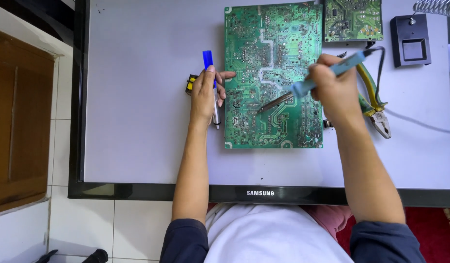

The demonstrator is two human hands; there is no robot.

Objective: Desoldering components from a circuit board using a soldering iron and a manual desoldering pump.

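- The large green circuit board (273,73) lay flat, solder side up, near the middle of the white worktop (137,97), its face crowded with pale traces and small solder joints.
- The right hand (334,87) was clenched round the light blue handle of a soldering iron (307,85), whose dark tip rested on the lower middle of the board.
- The left hand (205,95) was closed on a blue and silver pen-shaped tool (211,83), held upright just beside the board's left edge, fingertips touching that edge.
- By the look of it, a joint was being heated; the next move seemed to call for bringing the pen-shaped tool to that spot while the tip held steady.
- A small yellow and black part (190,84) sat just left of the left hand.
- Yellow-handled pliers (376,104) lay right of the board, partly behind the right hand.
- A smaller green board (353,19) and a black square holder (411,40) stood at the far right.
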